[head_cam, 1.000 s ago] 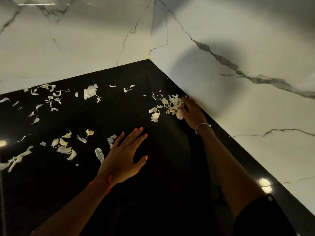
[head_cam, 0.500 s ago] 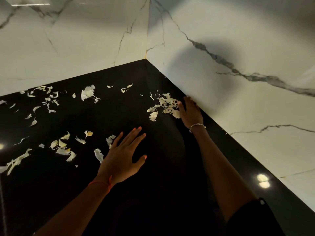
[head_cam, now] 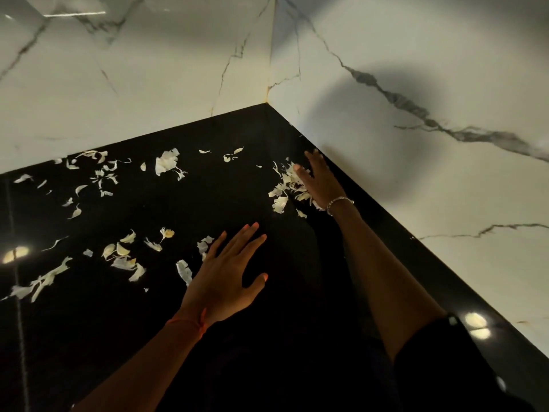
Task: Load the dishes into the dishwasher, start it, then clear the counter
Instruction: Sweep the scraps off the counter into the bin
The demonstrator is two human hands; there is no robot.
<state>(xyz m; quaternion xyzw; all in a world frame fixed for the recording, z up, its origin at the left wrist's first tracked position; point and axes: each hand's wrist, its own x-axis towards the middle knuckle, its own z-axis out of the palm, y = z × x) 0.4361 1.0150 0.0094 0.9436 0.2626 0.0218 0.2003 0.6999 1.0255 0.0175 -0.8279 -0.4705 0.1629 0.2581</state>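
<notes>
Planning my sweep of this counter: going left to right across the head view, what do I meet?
Glare → loose peels → left hand → peel pile → right hand → marble wall.

left hand [head_cam: 221, 281] – flat, fingers [head_cam: 237, 242] spread | right hand [head_cam: 322, 184] – outstretched, fingers straight
</notes>
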